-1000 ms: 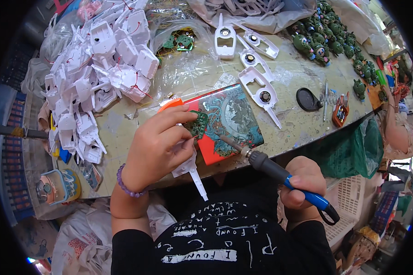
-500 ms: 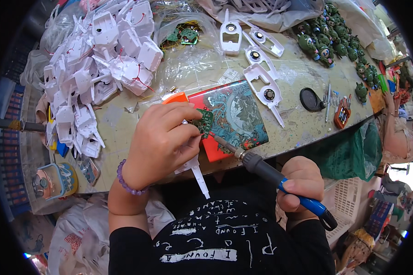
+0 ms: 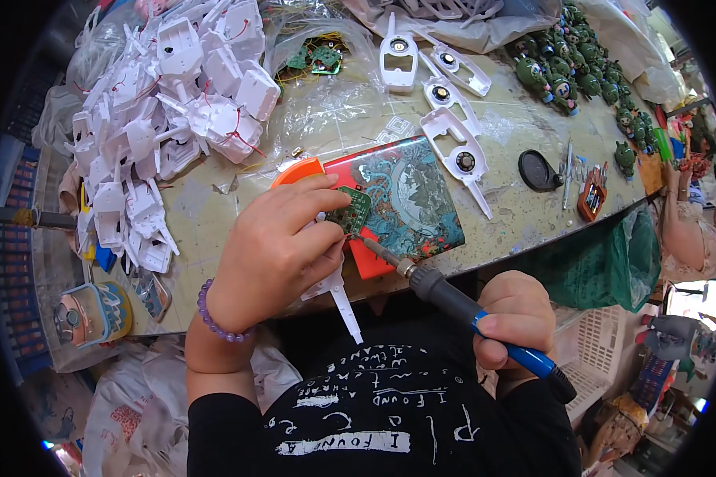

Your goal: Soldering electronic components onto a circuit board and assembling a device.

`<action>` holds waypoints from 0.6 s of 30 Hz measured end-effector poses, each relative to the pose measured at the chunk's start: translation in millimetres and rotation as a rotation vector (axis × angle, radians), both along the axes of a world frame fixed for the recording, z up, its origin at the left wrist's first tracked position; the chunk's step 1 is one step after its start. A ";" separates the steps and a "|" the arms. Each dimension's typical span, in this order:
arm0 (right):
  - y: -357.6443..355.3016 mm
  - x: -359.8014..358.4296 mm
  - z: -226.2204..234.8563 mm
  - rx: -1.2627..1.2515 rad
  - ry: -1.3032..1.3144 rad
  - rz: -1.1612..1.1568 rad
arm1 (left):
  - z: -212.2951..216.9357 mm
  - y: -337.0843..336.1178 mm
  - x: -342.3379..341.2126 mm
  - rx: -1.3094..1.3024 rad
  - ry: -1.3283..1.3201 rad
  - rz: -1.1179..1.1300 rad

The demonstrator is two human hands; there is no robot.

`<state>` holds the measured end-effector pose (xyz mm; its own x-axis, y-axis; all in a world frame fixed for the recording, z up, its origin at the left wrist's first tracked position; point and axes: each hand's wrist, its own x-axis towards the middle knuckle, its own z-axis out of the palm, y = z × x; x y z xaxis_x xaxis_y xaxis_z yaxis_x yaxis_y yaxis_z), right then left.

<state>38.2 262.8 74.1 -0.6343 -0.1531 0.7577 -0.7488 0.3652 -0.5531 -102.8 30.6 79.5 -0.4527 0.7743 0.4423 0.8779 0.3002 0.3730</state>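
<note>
My left hand (image 3: 282,234) is closed on a small green circuit board (image 3: 352,213), its fingers pinching the board's left side. Under that hand a white plastic casing (image 3: 340,300) shows its narrow stem pointing towards me. My right hand (image 3: 515,322) grips the blue handle of a soldering iron (image 3: 445,288). The iron's tip meets or nearly meets the lower edge of the board; contact is too small to tell. Beneath the board lies a red box with a dark patterned lid (image 3: 410,203), and an orange piece (image 3: 298,170) sits by its upper left corner.
White casings (image 3: 127,143) with red wires are heaped at left. Several open white frames with round speakers (image 3: 459,151) lie beyond the box. At right are a black round lid (image 3: 538,171), a screwdriver bit case (image 3: 591,200), green figures (image 3: 565,71) and another person's arm (image 3: 682,226).
The soldering iron and my right hand have shifted slightly left, the tip moving a little left along the board's lower edge. My left hand keeps its hold, with the board tilted slightly differently.
</note>
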 end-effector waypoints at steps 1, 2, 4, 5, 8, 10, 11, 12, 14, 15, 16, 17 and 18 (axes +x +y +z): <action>-0.7 -0.2 0.7 0.007 0.000 -0.003 | -1.2 -0.4 -0.2 -0.005 0.009 -0.001; -1.2 -0.3 1.5 0.015 -0.001 -0.005 | -0.6 -0.5 0.2 -0.004 0.008 0.000; -2.0 -0.3 3.9 0.023 -0.011 0.003 | 2.0 -0.4 2.0 -0.022 0.021 0.002; -2.5 -0.2 4.9 0.030 -0.021 0.009 | 2.5 -0.4 2.3 -0.021 0.020 0.004; -4.9 0.1 6.1 0.049 -0.002 -0.022 | 2.4 0.8 2.1 -0.020 0.035 0.001; -5.2 -0.1 5.7 0.056 0.006 -0.019 | 1.6 0.4 2.7 -0.011 0.045 0.007; -5.1 0.0 5.6 0.064 0.013 -0.019 | 1.4 0.5 2.9 -0.011 0.045 0.009; -5.1 0.5 6.0 0.064 0.013 -0.019 | 1.3 0.9 3.0 -0.009 0.050 0.010; -5.1 1.5 7.3 0.078 0.006 -0.015 | 1.0 1.5 3.2 -0.007 0.054 0.010; -5.4 1.2 7.9 0.078 0.007 -0.015 | 1.0 1.8 3.3 -0.004 0.057 0.011; -6.0 0.9 8.5 0.080 0.016 -0.019 | 0.9 2.2 3.4 -0.002 0.060 0.012; -6.2 0.7 9.2 0.081 0.025 -0.022 | 0.8 2.7 3.5 -0.001 0.060 0.012; -6.1 0.8 10.8 0.081 0.025 -0.021 | 1.1 2.9 3.9 -0.004 0.059 0.014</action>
